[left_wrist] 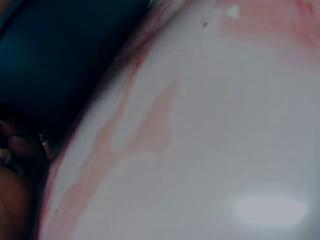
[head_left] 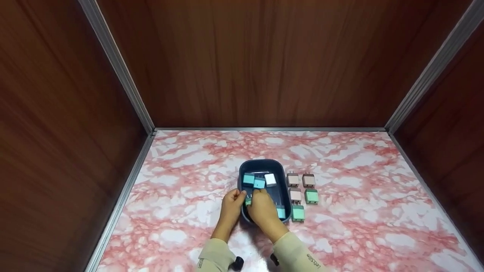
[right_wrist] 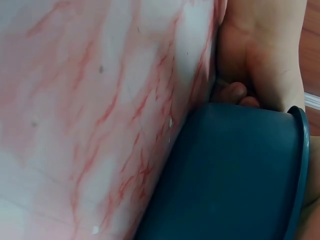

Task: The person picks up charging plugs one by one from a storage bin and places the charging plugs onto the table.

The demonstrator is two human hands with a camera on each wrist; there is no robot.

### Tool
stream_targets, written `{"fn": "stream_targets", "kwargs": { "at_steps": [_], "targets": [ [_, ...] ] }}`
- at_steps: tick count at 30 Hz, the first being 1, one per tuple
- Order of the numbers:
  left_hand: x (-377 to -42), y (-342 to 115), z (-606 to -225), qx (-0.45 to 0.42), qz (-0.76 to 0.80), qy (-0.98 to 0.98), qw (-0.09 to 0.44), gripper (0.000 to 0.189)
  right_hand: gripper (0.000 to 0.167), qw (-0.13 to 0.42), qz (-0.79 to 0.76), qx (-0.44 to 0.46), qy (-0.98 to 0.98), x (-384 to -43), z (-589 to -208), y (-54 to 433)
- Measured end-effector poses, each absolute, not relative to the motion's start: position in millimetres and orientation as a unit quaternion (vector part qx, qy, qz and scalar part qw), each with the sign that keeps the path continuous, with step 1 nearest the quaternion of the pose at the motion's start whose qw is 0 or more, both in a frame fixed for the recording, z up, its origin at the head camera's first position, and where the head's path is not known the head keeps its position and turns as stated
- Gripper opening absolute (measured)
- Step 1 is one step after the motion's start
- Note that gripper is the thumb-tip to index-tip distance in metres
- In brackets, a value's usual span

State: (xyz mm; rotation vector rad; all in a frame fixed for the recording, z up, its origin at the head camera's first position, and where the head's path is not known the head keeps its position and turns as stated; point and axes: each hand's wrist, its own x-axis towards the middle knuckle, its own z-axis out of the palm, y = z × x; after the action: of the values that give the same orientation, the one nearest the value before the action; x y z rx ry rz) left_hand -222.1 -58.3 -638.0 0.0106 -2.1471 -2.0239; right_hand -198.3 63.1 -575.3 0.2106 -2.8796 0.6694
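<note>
The left hand grips the tub's near-side rim, seemingly to steady it, while the right hand dips inside; whether its hidden fingertips grasp anything, I cannot tell. A green charger lies just left of the right hand, a white charger beyond; pink chargers stand to its right, outside, perhaps kept within reach.

Dk bin w/ teal/wht/grn chgrs; pink/grn chgrs just beside.
</note>
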Motion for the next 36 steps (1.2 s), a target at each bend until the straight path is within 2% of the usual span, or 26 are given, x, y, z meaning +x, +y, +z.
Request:
{"fn": "stream_targets", "kwargs": {
  "at_steps": [7,21,36],
  "targets": [
    [-207,-58,-606,-0.011,-0.690,-0.717,0.096,0.042,0.033,0.090,0.216,0.061,-0.970,-199,-571,61],
    [-207,-58,-607,-0.005,-0.692,-0.716,0.085,0.041,0.027,0.083,0.213,0.046,-0.972,-200,-574,57],
    [-205,-59,-606,-0.003,-0.688,-0.721,0.085,0.038,0.044,0.098,0.242,0.048,-0.964,-200,-591,63]
  ]
}}
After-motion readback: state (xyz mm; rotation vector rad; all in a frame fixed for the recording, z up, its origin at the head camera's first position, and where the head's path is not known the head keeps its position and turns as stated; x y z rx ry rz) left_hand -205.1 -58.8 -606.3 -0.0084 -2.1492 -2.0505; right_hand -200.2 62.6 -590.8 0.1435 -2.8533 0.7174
